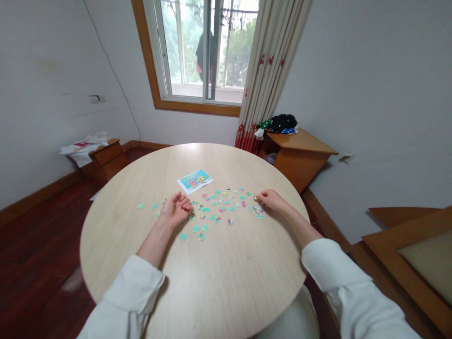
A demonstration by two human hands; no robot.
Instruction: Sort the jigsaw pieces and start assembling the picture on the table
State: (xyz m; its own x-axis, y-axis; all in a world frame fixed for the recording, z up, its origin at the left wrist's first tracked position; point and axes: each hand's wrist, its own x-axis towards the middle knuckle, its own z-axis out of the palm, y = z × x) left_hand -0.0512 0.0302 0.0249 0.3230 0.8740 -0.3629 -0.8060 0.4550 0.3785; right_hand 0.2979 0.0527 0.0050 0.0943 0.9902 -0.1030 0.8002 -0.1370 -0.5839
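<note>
i log 1 card [195, 181] toward the table's [219, 282] far edge; 30+ puzzle pieces [212, 218], most between 2 hands. right hand [272, 200] pinches 1 piece [255, 198] at its fingertips; left hand [175, 208] curled, contents i can't tell.

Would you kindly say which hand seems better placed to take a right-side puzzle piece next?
Probably the right hand: its fingers point down among those puzzle pieces, while the left hand is across the scatter, palm upward and curled.

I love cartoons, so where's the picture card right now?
In the head view, the card lies on the table, left of centre, just beyond the left hand and near the puzzle pieces.
</note>
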